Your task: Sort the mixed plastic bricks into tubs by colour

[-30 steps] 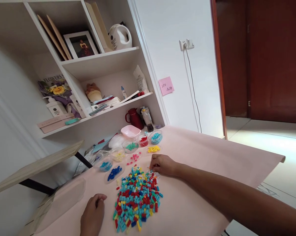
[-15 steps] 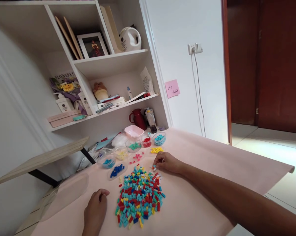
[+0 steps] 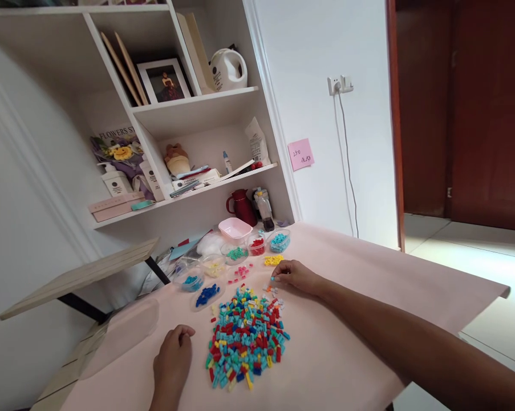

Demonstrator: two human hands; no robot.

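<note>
A heap of small bricks (image 3: 246,337) in teal, red, yellow and blue lies on the pink-covered table (image 3: 360,285). My right hand (image 3: 297,278) hovers just past the heap's far edge, fingertips pinched on a small light-blue brick (image 3: 273,279). My left hand (image 3: 174,359) rests on the table left of the heap, fingers curled with nothing seen in them. Beyond the heap stand clear dishes of sorted bricks: blue (image 3: 206,295), teal (image 3: 192,281), yellow (image 3: 214,267), green (image 3: 235,253), red (image 3: 257,246) and light blue (image 3: 279,242). Loose yellow bricks (image 3: 273,260) and pink bricks (image 3: 240,273) lie nearby.
A pink bowl (image 3: 235,229), a dark red jug (image 3: 242,208) and a bottle (image 3: 264,210) stand at the back under a white shelf unit (image 3: 189,114). A wooden board (image 3: 81,277) juts in at left. The table's right edge drops to the floor (image 3: 466,257).
My right hand has lifted off the heap's far edge with a small brick in its fingertips and moved slightly toward the dishes. The view shifted a little. My left hand stayed put.
</note>
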